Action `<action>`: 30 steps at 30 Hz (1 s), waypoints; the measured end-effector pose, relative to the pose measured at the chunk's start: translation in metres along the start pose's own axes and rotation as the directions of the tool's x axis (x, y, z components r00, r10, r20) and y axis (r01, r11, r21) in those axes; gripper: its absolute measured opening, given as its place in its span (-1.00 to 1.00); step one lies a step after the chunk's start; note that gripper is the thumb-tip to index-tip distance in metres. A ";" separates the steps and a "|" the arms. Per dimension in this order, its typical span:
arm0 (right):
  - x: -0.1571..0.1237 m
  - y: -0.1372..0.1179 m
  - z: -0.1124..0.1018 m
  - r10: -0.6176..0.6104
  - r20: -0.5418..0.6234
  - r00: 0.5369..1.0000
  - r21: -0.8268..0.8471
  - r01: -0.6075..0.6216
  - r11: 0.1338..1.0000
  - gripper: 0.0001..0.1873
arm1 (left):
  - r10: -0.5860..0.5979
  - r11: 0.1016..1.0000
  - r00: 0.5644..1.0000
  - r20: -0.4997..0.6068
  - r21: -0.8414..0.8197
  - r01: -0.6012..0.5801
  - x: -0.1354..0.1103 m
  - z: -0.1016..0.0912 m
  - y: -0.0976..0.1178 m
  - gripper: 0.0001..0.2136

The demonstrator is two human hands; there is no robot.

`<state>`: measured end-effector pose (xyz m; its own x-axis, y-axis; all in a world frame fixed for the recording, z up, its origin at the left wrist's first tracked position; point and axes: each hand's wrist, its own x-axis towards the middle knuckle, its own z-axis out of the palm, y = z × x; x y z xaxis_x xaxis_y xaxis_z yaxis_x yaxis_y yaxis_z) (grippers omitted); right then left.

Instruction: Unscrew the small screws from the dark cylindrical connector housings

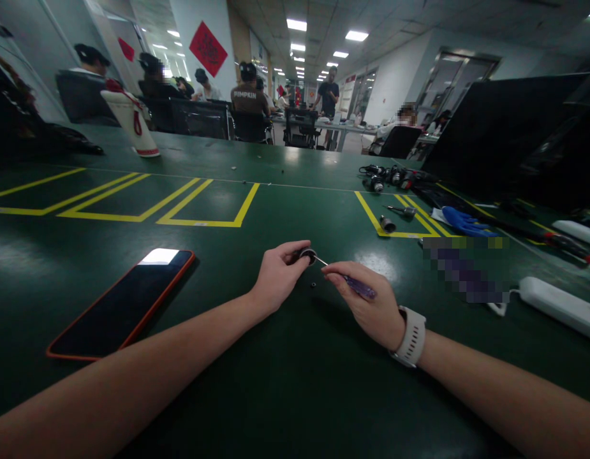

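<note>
My left hand (281, 273) is closed around a small round metal part (308, 255), whose open ring-shaped end faces right. In my right hand (366, 299) is a screwdriver (359, 287) with a purple translucent handle. Its thin shaft points left, and the tip meets or enters the opening of the metal part; the exact contact is too small to tell. A tiny dark piece (313, 285) lies on the green table (285, 382) just below the two hands. My fingers hide much of the metal part.
A phone (117, 309) in an orange case lies left of my left forearm. Yellow tape (199, 223) marks boxes on the table. To the right are a metal cup-shaped part (387, 224), a pointed part (404, 210), blue gloves (464, 221) and a white power strip (560, 307). People sit beyond.
</note>
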<state>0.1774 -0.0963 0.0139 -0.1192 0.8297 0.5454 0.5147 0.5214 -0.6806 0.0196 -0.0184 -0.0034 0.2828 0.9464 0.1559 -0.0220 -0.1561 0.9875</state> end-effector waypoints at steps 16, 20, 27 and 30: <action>-0.002 -0.003 0.002 -0.084 0.017 0.996 -0.088 0.085 0.992 -0.82 | -0.009 1.000 0.998 -0.055 -0.002 0.008 0.000 0.003 0.004 -0.71; -0.003 -0.002 0.004 -0.092 0.017 0.996 -0.120 0.094 0.988 -0.82 | 0.007 1.000 0.999 -0.040 0.015 -0.006 0.000 0.003 0.005 -0.72; -0.002 -0.004 0.002 -0.094 0.033 0.995 -0.140 0.098 0.985 -0.85 | 0.015 0.999 1.000 -0.026 0.053 -0.013 0.000 0.001 0.002 -0.72; -0.003 -0.004 0.001 -0.092 0.038 0.995 -0.150 0.097 0.984 -0.85 | 0.016 0.998 0.999 -0.030 0.061 -0.014 0.000 0.002 0.002 -0.71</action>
<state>0.1745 -0.1009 0.0142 -0.1981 0.7852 0.5867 0.6225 0.5632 -0.5435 0.0209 -0.0195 -0.0017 0.2538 0.9518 0.1724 0.0325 -0.1865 0.9819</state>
